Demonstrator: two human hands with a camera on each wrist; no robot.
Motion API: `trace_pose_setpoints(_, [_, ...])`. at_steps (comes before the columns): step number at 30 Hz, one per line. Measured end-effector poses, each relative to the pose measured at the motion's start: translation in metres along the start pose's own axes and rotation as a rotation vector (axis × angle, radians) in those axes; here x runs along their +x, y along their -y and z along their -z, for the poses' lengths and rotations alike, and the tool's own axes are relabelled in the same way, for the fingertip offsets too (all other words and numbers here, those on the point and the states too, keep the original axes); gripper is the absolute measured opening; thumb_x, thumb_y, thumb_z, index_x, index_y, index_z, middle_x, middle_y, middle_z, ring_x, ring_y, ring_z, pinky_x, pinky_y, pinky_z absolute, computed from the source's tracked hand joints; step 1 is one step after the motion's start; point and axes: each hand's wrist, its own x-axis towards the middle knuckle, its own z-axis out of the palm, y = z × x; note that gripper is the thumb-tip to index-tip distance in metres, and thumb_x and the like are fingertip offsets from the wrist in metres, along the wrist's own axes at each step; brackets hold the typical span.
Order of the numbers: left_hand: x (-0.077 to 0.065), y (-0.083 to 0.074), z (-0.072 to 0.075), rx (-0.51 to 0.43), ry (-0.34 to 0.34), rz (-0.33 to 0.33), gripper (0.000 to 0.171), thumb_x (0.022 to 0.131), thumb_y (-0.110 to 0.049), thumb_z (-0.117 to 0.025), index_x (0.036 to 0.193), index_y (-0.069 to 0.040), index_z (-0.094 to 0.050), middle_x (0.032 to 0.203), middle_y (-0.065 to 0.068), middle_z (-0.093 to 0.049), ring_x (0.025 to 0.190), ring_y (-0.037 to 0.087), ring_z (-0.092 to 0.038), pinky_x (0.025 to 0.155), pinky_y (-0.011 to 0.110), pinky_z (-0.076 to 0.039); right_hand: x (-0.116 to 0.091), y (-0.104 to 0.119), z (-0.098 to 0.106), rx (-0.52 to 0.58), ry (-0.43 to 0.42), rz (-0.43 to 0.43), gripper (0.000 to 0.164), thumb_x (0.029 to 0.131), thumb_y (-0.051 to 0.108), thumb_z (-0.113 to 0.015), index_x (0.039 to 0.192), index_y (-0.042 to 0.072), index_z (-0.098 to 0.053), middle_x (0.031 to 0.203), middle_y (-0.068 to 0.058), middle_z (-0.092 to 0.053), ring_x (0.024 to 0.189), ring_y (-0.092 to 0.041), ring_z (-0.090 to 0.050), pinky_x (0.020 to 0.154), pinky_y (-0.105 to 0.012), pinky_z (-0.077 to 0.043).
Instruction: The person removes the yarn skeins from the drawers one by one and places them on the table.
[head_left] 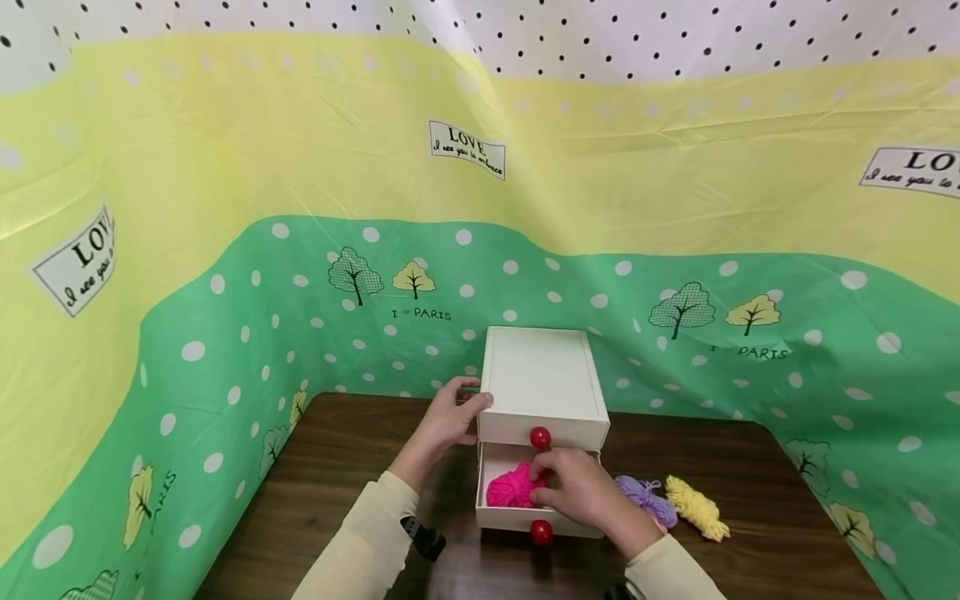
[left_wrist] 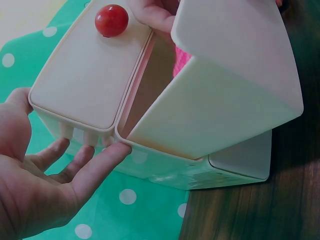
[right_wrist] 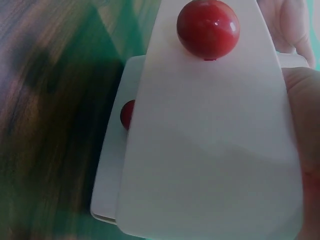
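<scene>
A white drawer cabinet (head_left: 542, 371) with red knobs stands on the table, its middle drawer (head_left: 495, 518) pulled out. Inside that drawer lies a bright pink yarn skein (head_left: 512, 487). My right hand (head_left: 577, 492) reaches over the drawer's right side, thumb and fingers curled round the skein's right end. On the cabinet's left side rests my left hand (head_left: 448, 414); the left wrist view shows its extended fingers (left_wrist: 102, 162) against the side wall, near the drawer opening. In the right wrist view the drawer front (right_wrist: 210, 130) hides the skein and most of the right hand.
Right of the cabinet lie a purple yarn skein (head_left: 647, 498) and a yellow yarn skein (head_left: 696, 507), with a bit of something pinkish partly hidden by the right forearm. A green and yellow printed curtain (head_left: 360, 333) hangs behind the dark wooden table (head_left: 300, 500).
</scene>
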Motion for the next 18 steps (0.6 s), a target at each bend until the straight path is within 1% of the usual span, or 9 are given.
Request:
trace_pose_setpoints(3, [0.0000,0.0011,-0.0002,0.006,0.001,0.001,0.059,0.096,-0.034,-0.071,0.145,-0.009,-0.050,0.126,0.021,-0.052,0.102,0.034,-0.065,0.072,0.052,-0.063,0.0004,-0.0008,-0.0013,0.036,0.006,-0.031,0.019,0.079,0.020,-0.088,0.094,0.020,-0.075,0.090,0.009,-0.069,0.080,-0.008,-0.060,0.072,-0.029,-0.054])
trace_pose_setpoints(6, [0.0000,0.0016,-0.0002,0.003,0.002,0.004,0.059,0.096,-0.034,-0.071,0.145,-0.009,-0.050,0.126,0.021,-0.052,0.103,0.034,-0.065,0.072,0.052,-0.063,0.0007,-0.0013,-0.0017,0.066,0.028,-0.060,0.033,0.080,0.019,-0.088,0.111,0.015,-0.077,0.102,0.003,-0.074,0.085,-0.013,-0.066,0.074,-0.031,-0.056])
trace_pose_setpoints(8, [0.0001,0.0017,-0.0002,0.002,-0.001,0.004,0.059,0.096,-0.034,-0.071,0.145,-0.009,-0.050,0.126,0.021,-0.052,0.104,0.034,-0.065,0.073,0.053,-0.063,0.0009,-0.0015,-0.0014,0.083,0.044,-0.065,0.039,0.080,0.019,-0.088,0.117,0.014,-0.076,0.106,0.000,-0.074,0.087,-0.015,-0.067,0.073,-0.032,-0.057])
trace_pose_setpoints(10, [0.0003,0.0015,-0.0002,0.001,-0.004,0.003,0.059,0.096,-0.034,-0.071,0.145,-0.009,-0.050,0.126,0.021,-0.052,0.104,0.034,-0.065,0.073,0.053,-0.063,0.0011,-0.0018,-0.0013,0.091,0.056,-0.060,0.039,0.080,0.019,-0.088,0.117,0.013,-0.077,0.106,0.000,-0.074,0.087,-0.015,-0.067,0.073,-0.031,-0.057])
trace_pose_setpoints(14, [0.0003,0.0011,-0.0005,0.003,-0.005,0.003,0.059,0.096,-0.033,-0.071,0.145,-0.009,-0.050,0.126,0.021,-0.052,0.103,0.034,-0.065,0.072,0.052,-0.063,0.0012,-0.0031,-0.0019,0.090,0.057,-0.050,0.029,0.079,0.019,-0.089,0.105,0.016,-0.079,0.095,0.005,-0.073,0.082,-0.011,-0.064,0.071,-0.029,-0.055])
trace_pose_setpoints(18, [-0.0002,0.0002,-0.0006,0.001,-0.005,0.005,0.059,0.096,-0.034,-0.071,0.145,-0.009,-0.050,0.126,0.021,-0.052,0.104,0.034,-0.065,0.072,0.052,-0.063,0.0011,-0.0051,-0.0034,0.081,0.037,-0.028,0.022,0.078,0.018,-0.089,0.095,0.020,-0.076,0.087,0.010,-0.069,0.077,-0.007,-0.058,0.068,-0.027,-0.052])
